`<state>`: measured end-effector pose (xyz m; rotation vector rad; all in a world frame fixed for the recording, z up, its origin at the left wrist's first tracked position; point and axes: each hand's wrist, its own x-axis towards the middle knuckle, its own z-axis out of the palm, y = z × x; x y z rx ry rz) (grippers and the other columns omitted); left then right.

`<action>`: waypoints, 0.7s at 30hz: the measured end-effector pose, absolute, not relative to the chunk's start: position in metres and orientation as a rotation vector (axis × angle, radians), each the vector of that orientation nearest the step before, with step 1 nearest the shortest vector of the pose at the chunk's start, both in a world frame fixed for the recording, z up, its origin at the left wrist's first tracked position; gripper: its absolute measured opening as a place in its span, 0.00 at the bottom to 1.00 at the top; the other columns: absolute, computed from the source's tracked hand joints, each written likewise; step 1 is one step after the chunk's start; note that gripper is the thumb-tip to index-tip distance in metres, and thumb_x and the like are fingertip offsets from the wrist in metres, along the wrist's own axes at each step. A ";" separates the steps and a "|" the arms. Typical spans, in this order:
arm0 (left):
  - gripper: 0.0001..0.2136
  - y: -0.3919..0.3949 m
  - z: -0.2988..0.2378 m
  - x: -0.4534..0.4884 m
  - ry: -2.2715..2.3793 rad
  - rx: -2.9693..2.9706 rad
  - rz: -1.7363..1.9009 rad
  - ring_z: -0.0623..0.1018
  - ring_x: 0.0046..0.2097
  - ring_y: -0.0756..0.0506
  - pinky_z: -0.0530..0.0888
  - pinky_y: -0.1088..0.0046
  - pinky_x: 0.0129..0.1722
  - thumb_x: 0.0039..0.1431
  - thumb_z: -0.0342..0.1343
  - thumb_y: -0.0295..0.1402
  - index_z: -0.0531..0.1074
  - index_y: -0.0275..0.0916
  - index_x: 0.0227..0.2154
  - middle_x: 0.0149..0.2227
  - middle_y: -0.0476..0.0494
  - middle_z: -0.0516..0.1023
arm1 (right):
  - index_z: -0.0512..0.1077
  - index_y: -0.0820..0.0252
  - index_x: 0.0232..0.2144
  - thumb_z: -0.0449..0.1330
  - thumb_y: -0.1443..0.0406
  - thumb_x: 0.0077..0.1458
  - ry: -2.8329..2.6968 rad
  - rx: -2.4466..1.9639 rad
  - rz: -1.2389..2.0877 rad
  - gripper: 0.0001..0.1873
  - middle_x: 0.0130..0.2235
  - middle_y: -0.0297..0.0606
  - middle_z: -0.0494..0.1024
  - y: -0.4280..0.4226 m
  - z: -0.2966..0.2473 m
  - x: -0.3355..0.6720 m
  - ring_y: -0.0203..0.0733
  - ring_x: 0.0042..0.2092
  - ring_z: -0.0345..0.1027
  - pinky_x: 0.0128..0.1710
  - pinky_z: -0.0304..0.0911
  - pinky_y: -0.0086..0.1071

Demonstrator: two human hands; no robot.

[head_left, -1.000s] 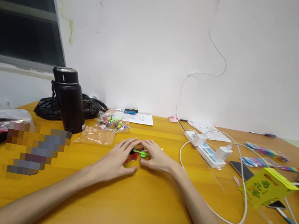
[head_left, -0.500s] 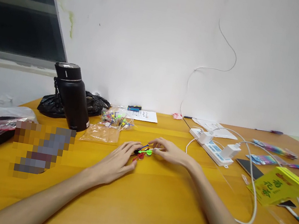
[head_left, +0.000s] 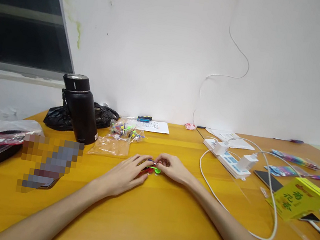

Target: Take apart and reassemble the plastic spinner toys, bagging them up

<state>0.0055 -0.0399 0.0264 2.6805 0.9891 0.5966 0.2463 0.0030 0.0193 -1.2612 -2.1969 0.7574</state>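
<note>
At my far left, a crinkled, see-through plastic bag (head_left: 13, 125) lies over something black and curved. A matt black bottle (head_left: 80, 117), cylindrical with a narrower cap, stands before a crumpled, glossy black bag (head_left: 107, 117). Next come a clear packet (head_left: 124, 130) of small coloured parts and thin, wrinkled film (head_left: 110, 147).

My left hand (head_left: 124, 174) rests palm down on the smooth yellow-brown tabletop (head_left: 142, 223), fingers slightly bent, thumb apart. Its fingertips meet the left side of the little pieces lying between my hands; whether they press on any, I cannot tell. A red piece (head_left: 147, 170) lies nearer those fingers; a bright green piece (head_left: 157, 170), rounded at one end, sits just by my right fingertips. My right hand (head_left: 174, 168) curls in, thumb and fingers bunched at the pieces; I cannot tell if it pinches one.

Farther right, an oblong white power strip (head_left: 226, 162) carries blocky chargers (head_left: 247, 161), then a flat-sided yellow box (head_left: 300, 199) leans.
</note>
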 end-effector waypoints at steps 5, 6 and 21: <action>0.17 -0.039 0.029 0.004 0.971 2.677 0.642 0.69 0.62 0.41 0.67 0.59 0.63 0.70 0.47 0.35 0.66 0.50 0.59 0.62 0.44 0.68 | 0.76 0.63 0.40 0.56 0.60 0.62 -2.154 -1.153 0.919 0.13 0.36 0.37 0.79 0.004 0.018 0.253 0.38 0.35 0.69 0.35 0.62 0.30; 0.16 -0.038 0.030 0.003 0.968 2.680 0.648 0.70 0.61 0.41 0.68 0.59 0.63 0.70 0.47 0.34 0.66 0.50 0.59 0.62 0.44 0.69 | 0.76 0.62 0.40 0.57 0.59 0.62 -2.156 -1.134 0.945 0.14 0.37 0.38 0.80 0.003 0.019 0.255 0.39 0.35 0.70 0.36 0.62 0.30; 0.07 -0.034 0.032 0.001 0.914 2.443 0.800 0.75 0.50 0.44 0.72 0.68 0.51 0.67 0.50 0.32 0.72 0.43 0.43 0.48 0.44 0.75 | 0.75 0.61 0.45 0.59 0.51 0.63 -2.148 -0.995 1.133 0.20 0.41 0.41 0.79 0.000 0.029 0.264 0.41 0.40 0.71 0.40 0.64 0.31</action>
